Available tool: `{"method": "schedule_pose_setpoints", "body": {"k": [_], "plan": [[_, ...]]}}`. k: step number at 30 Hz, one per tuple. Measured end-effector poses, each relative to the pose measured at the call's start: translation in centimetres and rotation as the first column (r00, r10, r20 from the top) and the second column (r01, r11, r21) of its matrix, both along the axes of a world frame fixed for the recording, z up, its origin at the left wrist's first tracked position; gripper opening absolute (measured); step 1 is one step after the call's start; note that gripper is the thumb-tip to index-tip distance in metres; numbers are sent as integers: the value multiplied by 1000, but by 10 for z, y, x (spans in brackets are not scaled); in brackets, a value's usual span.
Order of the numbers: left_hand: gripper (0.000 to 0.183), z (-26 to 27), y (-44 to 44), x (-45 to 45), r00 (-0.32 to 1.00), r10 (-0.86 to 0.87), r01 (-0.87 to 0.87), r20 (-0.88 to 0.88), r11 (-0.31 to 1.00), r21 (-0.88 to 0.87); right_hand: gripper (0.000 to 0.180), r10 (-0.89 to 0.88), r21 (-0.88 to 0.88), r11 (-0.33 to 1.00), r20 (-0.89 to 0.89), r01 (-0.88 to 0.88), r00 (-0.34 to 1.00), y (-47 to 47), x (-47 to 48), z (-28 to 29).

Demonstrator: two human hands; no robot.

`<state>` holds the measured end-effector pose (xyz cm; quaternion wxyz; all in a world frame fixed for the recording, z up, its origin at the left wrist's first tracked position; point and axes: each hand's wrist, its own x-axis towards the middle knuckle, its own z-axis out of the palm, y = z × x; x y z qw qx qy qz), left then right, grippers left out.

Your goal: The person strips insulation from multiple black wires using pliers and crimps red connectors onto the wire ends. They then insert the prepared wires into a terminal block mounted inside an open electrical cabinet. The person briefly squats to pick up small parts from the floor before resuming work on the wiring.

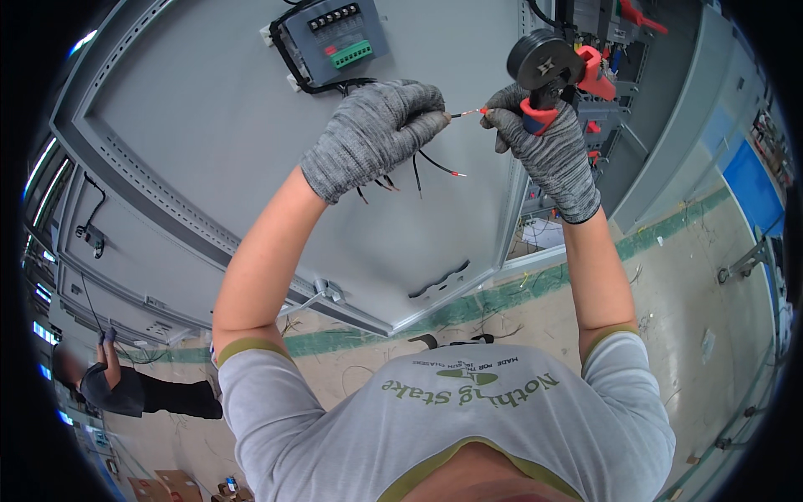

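Observation:
My left hand (382,125), in a grey knit glove, pinches a black wire (457,115) whose bare copper end points right. Facing it, my right hand (546,144), gloved alike, holds a small red ferrule (483,111) between thumb and finger. The copper reaches up to the ferrule; whether it is inside is too small to tell. Crimping pliers (544,63) with a round black head and red handles are also held in my right hand. Below my left hand hang several more black wires (418,176), one ending in a red ferrule (458,174).
A grey device (339,37) with a green terminal block is mounted on the cabinet door (207,125). To the right is the open cabinet (652,113) with wired components. Wire scraps lie on the floor (665,295). Another person (125,383) stands at the far left, near cardboard boxes (175,483).

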<state>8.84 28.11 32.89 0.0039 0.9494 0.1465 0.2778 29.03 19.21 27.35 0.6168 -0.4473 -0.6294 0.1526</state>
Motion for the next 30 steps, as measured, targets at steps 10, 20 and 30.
{"method": "schedule_pose_setpoints", "body": {"k": [10,20,30], "plan": [[24,0,-1,1,998,42,-38,-50,996,83,23,-175,-13,982,278,186,944,8,12,-5],[27,-7,3,2,981,181,-164,-74,967,197,34,-363,307,927,576,218,733,10,17,6],[32,-14,21,-1,998,-69,63,10,948,312,37,-245,148,968,709,200,661,-1,-7,32]]}}
